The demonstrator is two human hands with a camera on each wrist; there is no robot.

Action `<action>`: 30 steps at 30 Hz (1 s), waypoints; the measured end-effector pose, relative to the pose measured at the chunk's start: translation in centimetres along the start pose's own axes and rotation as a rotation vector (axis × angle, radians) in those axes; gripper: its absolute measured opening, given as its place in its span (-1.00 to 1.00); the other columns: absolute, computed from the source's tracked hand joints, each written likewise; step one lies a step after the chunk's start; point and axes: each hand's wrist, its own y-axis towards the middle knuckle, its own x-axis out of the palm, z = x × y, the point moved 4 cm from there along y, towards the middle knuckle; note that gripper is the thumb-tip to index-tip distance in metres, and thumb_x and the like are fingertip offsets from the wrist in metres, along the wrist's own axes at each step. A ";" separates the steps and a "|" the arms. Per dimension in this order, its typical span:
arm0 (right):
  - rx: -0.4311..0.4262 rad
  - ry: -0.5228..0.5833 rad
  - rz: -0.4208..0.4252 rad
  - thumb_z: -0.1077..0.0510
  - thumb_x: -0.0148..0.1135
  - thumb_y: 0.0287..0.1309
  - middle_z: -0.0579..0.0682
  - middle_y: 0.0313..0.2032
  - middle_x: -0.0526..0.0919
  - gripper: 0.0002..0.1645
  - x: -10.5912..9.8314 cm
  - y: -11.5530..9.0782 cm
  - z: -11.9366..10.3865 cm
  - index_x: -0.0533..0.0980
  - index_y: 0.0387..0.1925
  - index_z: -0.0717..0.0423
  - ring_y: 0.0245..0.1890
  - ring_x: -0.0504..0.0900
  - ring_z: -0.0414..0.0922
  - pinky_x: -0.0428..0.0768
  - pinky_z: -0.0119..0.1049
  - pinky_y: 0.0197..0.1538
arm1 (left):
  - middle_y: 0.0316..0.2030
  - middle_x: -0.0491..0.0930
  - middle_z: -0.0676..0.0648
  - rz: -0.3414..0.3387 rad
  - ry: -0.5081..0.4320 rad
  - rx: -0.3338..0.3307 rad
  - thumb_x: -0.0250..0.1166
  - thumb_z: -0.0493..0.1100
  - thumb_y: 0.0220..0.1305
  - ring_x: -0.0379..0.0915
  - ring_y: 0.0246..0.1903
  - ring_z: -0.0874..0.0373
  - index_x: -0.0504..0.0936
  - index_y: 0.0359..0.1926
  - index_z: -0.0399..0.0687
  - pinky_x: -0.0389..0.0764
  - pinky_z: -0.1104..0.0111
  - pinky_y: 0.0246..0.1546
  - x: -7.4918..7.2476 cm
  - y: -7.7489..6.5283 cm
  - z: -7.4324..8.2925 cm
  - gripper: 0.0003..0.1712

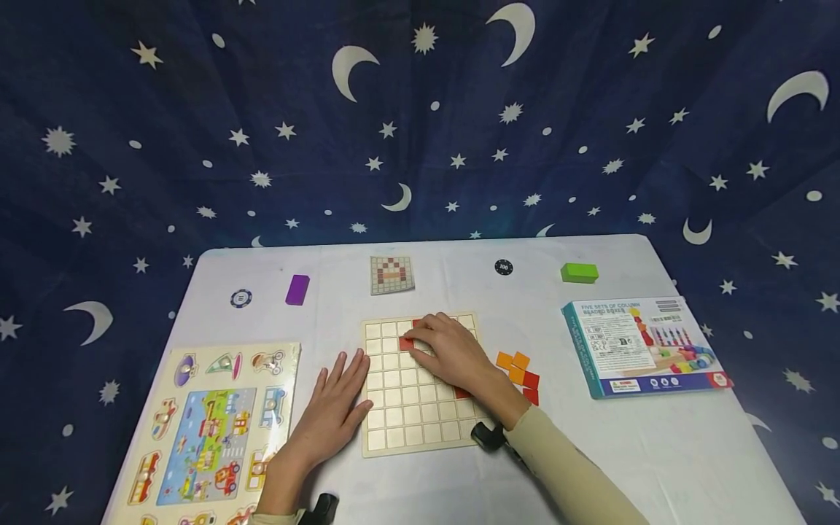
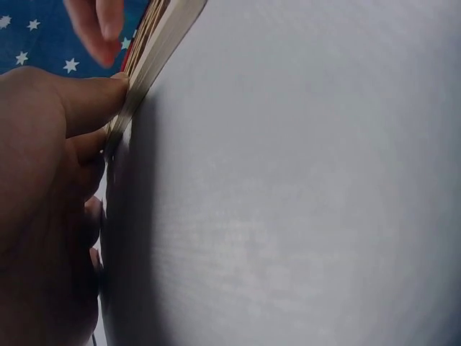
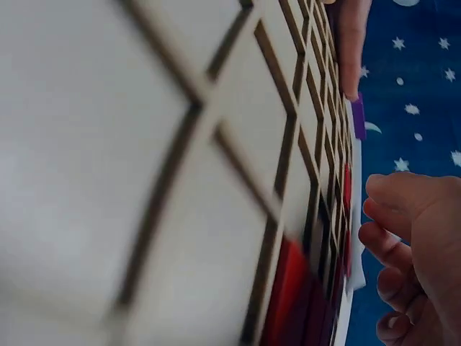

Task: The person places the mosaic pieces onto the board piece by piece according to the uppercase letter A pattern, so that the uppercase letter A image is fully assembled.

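Observation:
A pale wooden grid board (image 1: 394, 397) lies at the middle of the table. My left hand (image 1: 333, 408) rests beside its left edge with fingers spread; in the left wrist view the thumb (image 2: 94, 101) touches the board's side. Over the upper part of the board is my right hand (image 1: 453, 348), its index fingertip at a red tile (image 1: 406, 344) in a cell. Nothing shows between its loosely bent fingers in the right wrist view. Another red tile (image 1: 462, 393) sits in the board near the right wrist, and a further one is partly hidden at the top.
Loose orange tiles (image 1: 517, 375) and red tiles (image 1: 531, 380) lie right of the board. A pattern card (image 1: 391, 275) is behind it. Around stand a picture puzzle (image 1: 206, 445), a purple block (image 1: 297, 289), a green block (image 1: 580, 273), two chips (image 1: 504, 267) and a toy box (image 1: 646, 346).

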 end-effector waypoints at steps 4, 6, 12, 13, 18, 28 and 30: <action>0.034 0.020 0.065 0.02 0.41 0.36 -0.14 -0.01 0.73 -0.68 -1.1 -2.4 1.8 0.76 0.11 -0.12 -0.03 0.63 -0.15 0.68 -0.17 0.07 | 0.68 0.17 -0.11 0.031 -0.001 0.035 0.20 0.00 0.57 -0.08 0.71 -0.24 0.20 0.68 -0.03 -0.30 -0.01 0.75 0.2 -0.1 -0.2 -0.21; 0.047 0.016 0.099 0.05 0.43 0.34 -0.12 -0.02 0.74 -0.69 -1.7 -3.9 3.0 0.77 0.09 -0.09 -0.04 0.63 -0.14 0.68 -0.16 0.05 | 0.69 0.16 -0.10 0.026 -0.002 0.026 0.20 0.01 0.57 -0.09 0.71 -0.24 0.19 0.68 -0.02 -0.32 0.00 0.75 0.3 -0.2 -0.3 -0.21; 0.098 -0.002 0.196 0.08 0.53 0.24 -0.08 -0.03 0.75 -0.66 -3.4 -8.6 6.4 0.76 0.05 -0.04 -0.07 0.60 -0.13 0.66 -0.12 -0.02 | 0.71 0.09 -0.09 -0.048 0.002 -0.043 0.21 0.00 0.56 -0.11 0.71 -0.30 0.16 0.69 -0.08 -0.15 -0.30 0.64 0.0 0.1 -0.1 -0.18; 0.108 -0.007 0.208 0.09 0.55 0.22 -0.08 -0.04 0.75 -0.65 -3.6 -9.4 6.8 0.76 0.05 -0.04 -0.07 0.60 -0.14 0.66 -0.13 -0.04 | 0.71 0.08 -0.10 -0.058 0.007 -0.049 0.21 0.00 0.56 -0.12 0.71 -0.30 0.15 0.69 -0.09 -0.15 -0.31 0.65 0.0 0.2 0.0 -0.18; 0.143 -0.062 0.252 0.14 0.61 0.12 -0.09 -0.09 0.75 -0.63 -4.4 -13.0 8.2 0.77 0.00 -0.01 -0.13 0.58 -0.15 0.62 -0.15 -0.10 | 0.72 0.05 -0.08 -0.076 0.018 -0.061 0.20 -0.01 0.57 -0.14 0.72 -0.28 0.13 0.69 -0.07 -0.17 -0.29 0.66 0.1 0.2 0.0 -0.18; 0.263 -0.161 0.257 0.20 0.59 0.09 -0.07 -0.20 0.77 -0.72 -5.3 -16.6 9.3 0.80 -0.11 0.06 -0.20 0.60 -0.10 0.63 -0.12 -0.18 | 0.72 0.06 -0.08 -0.069 0.032 -0.057 0.21 0.00 0.57 -0.13 0.72 -0.27 0.13 0.69 -0.06 -0.14 -0.29 0.66 0.1 0.3 -0.1 -0.17; 0.284 -0.176 0.242 0.19 0.60 0.08 -0.04 -0.19 0.78 -0.70 -5.5 -16.9 9.6 0.80 -0.10 0.08 -0.18 0.62 -0.07 0.64 -0.10 -0.16 | 0.72 0.06 -0.08 -0.068 0.028 -0.056 0.21 -0.01 0.57 -0.13 0.72 -0.27 0.13 0.69 -0.07 -0.14 -0.29 0.66 0.2 0.3 -0.1 -0.17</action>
